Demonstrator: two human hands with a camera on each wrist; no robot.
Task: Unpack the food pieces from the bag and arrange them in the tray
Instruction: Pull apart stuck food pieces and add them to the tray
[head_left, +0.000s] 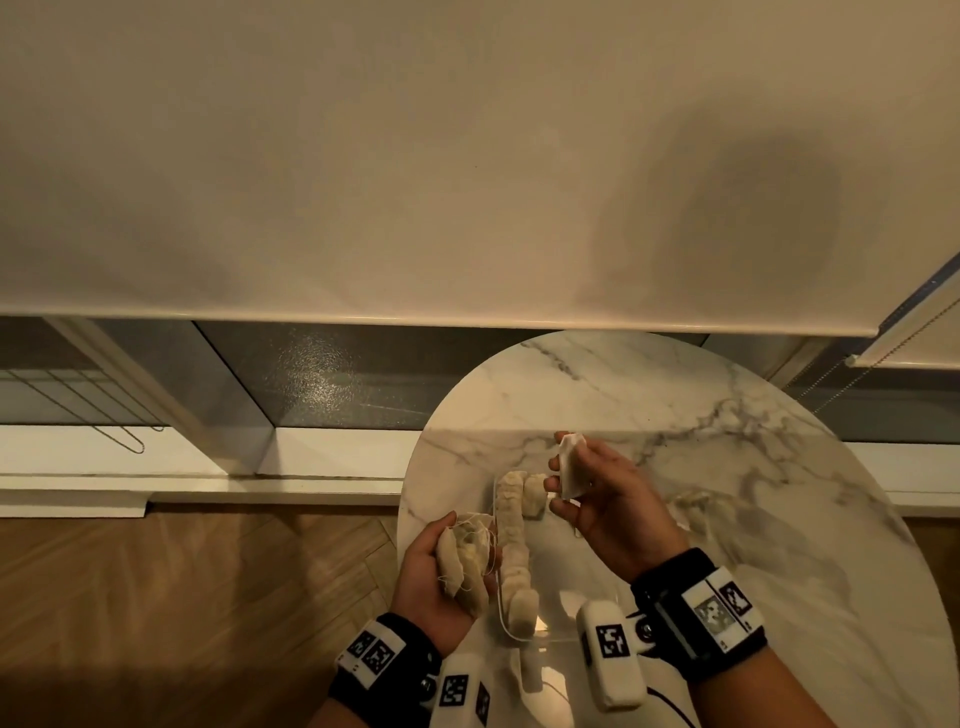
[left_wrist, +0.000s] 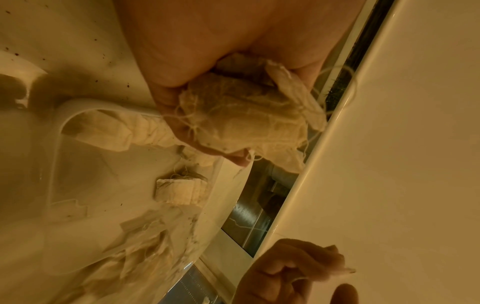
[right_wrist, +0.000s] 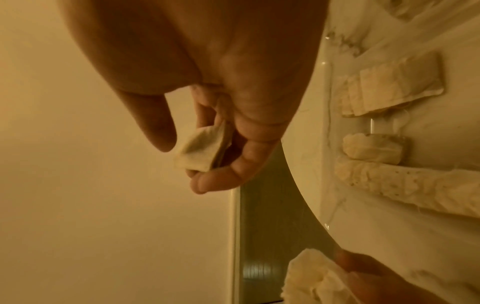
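Note:
The food pieces are pale tea bags with strings. My left hand grips a tangled bundle of tea bags just left of a clear tray on the marble table. The same bundle fills the left wrist view, held between thumb and fingers. My right hand pinches a single tea bag above the tray's far end; in the right wrist view this tea bag sits between thumb and fingertips. Inside the tray, a long row of tea bags runs along the left wall, with a short stack beside it.
The round marble table stands against a window ledge, with wooden floor to its left. A crumpled clear wrapper with more pale pieces lies on the table right of the tray. A lowered blind hangs behind.

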